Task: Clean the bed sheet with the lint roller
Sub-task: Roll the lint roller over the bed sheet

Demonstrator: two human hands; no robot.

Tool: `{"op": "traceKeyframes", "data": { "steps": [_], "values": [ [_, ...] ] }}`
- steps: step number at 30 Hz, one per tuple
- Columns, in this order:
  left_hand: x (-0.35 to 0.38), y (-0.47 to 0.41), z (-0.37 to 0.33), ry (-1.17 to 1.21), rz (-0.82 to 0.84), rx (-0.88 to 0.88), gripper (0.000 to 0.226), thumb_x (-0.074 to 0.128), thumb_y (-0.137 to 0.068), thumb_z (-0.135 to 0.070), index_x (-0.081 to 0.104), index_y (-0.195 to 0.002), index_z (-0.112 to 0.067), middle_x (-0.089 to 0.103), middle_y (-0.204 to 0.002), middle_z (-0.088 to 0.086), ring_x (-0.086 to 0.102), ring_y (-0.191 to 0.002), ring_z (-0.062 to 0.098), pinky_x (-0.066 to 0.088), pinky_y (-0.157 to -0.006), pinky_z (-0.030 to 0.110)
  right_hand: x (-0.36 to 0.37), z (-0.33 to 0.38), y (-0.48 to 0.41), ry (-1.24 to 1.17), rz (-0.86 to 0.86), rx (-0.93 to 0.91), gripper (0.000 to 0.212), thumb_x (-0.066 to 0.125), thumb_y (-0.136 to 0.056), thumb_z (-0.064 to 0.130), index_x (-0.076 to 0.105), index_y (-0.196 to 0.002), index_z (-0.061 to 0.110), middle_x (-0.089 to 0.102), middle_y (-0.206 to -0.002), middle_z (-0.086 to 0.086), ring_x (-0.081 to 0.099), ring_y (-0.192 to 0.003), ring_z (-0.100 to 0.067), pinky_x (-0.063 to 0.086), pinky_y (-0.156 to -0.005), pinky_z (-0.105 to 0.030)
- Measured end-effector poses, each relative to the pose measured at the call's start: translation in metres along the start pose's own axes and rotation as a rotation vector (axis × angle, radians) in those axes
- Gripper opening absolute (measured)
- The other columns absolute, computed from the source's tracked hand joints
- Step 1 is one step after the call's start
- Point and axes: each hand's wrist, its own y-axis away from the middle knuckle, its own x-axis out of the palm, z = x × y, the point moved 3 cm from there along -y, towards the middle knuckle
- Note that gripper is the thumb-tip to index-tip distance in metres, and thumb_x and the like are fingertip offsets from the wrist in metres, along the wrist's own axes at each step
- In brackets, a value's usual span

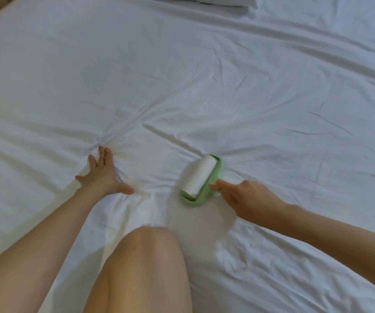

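The bed (317, 256) is covered with a white bed sheet (204, 75), creased all over. Folds fan out from the left grip (102, 175), which presses flat on the sheet with its fingers spread. Just to the right of it, a green-framed lint roller (201, 177) with a white roll rests on the sheet, held by the right grip (247, 199). A bare knee (150, 245) is planted on the near side. At the far edge lies a white pillow (204, 1).
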Motion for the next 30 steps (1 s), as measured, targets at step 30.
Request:
{"op": "traceKeyframes", "data": {
  "steps": [30],
  "values": [
    [-0.006,-0.008,-0.014,-0.017,0.051,-0.116,0.149,0.089,-0.06,-0.043,-0.027,-0.147,-0.006,-0.038,-0.153,-0.001,-0.018,-0.146,0.035,0.015,-0.105,0.075,-0.068,0.074,-0.155,0.054,0.132,0.0,0.034,0.03,-0.094,0.006,0.044,-0.122,0.018,0.035,-0.079,-0.001,0.047,-0.055,-0.017,0.039,-0.037,-0.023]
  ]
}}
